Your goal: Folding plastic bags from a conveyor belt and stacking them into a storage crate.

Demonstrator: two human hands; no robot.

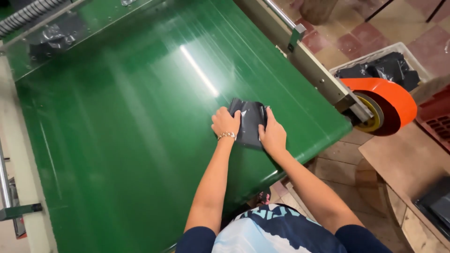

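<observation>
Now both hands, left hand [226, 122] and right hand [273, 136], press flat, grip unclenched, on a small dark plastic packet [250, 122] near the green conveyor belt's [117, 140] edge, apparently smoothing it; next calls for an even release.

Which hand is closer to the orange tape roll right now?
Right. The right hand presses the dark plastic packet on the side facing the orange tape roll; the left hand is on the packet's far side.

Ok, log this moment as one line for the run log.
left hand: flat on dark plastic packet | right hand: pressing packet's right edge | packet: lying on green conveyor belt | orange tape roll: right, untouched
</observation>
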